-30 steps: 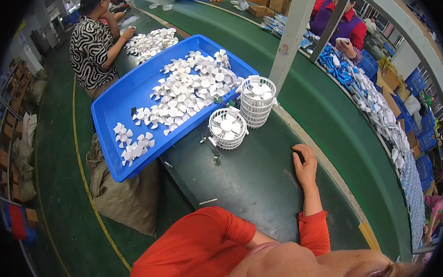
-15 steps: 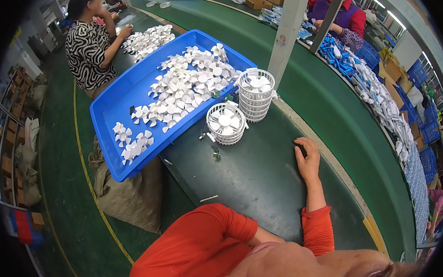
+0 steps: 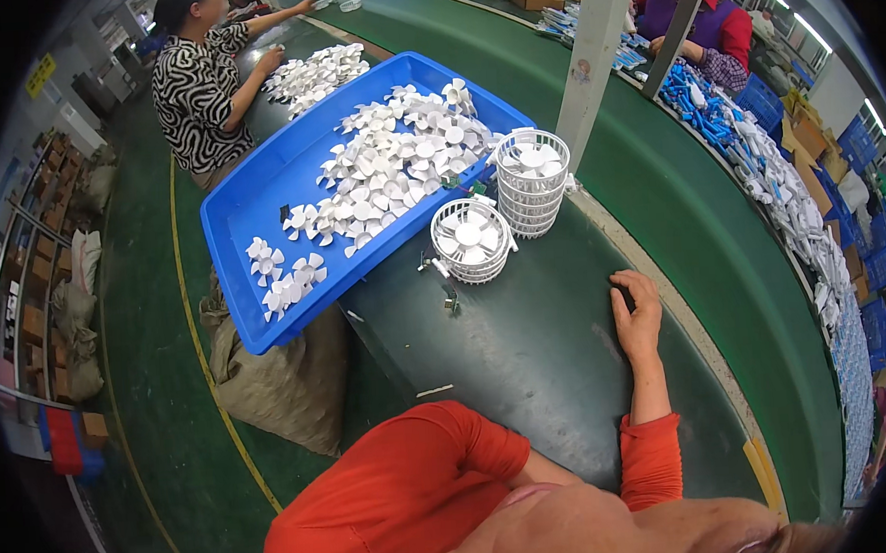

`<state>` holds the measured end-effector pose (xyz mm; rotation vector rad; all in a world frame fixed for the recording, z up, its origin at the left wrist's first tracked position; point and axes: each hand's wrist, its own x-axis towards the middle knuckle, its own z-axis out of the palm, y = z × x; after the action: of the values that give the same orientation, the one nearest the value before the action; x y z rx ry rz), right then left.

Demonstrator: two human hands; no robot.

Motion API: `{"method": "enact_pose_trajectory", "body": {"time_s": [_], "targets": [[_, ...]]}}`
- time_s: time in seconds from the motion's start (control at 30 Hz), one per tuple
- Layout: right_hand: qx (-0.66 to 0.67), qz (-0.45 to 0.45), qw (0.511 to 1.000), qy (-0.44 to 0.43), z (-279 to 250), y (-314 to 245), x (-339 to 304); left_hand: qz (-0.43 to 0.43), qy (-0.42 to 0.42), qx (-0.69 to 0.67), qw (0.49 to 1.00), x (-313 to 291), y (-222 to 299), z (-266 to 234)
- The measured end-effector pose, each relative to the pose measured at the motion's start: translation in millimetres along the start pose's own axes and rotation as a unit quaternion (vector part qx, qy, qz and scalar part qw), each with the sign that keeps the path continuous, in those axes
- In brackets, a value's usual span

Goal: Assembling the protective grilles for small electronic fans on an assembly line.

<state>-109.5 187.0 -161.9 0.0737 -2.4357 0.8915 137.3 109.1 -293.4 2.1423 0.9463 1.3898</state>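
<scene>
My right hand rests palm down on the dark green tabletop, near its right edge. Its fingers are loosely bent, the thumb stands apart, and nothing is in it. My left arm, in a red sleeve, folds under my chin; its hand is hidden. Ahead of my right hand stand a stack of round white fan cages and a shorter stack, each with a white fan blade in its top. Small wired parts lie beside the shorter stack. A large blue tray holds many white fan blades.
A green conveyor belt curves along the right, past a pale post. Beneath the tray slumps a full sack. One co-worker sits far left by a blade pile; another works across the belt.
The whole view has shifted slightly, so things sit further right. The co-worker at far left now stretches an arm toward round clear-white pieces by the belt. My right hand stays resting on the table.
</scene>
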Motion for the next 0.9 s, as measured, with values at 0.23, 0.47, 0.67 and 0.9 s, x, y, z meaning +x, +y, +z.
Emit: {"method": "enact_pose_trajectory", "body": {"time_s": [0.23, 0.47, 0.67, 0.9], "targets": [[0.003, 0.000, 1.000, 0.001, 0, 1, 0, 0.003, -0.029, -0.002, 1.000, -1, -3, 5], [-0.003, -0.005, 1.000, 0.000, 0, 3, -1, -0.030, -0.051, -0.014, 0.998, 1, 5, -5], [-0.007, -0.004, 1.000, -0.006, 0, 0, 0, -0.012, -0.031, 0.008, 0.999, 3, 4, -5], [-0.010, -0.006, 1.000, -0.001, -1, 1, 0, -0.007, -0.023, -0.001, 1.000, 2, 6, -9]]}}
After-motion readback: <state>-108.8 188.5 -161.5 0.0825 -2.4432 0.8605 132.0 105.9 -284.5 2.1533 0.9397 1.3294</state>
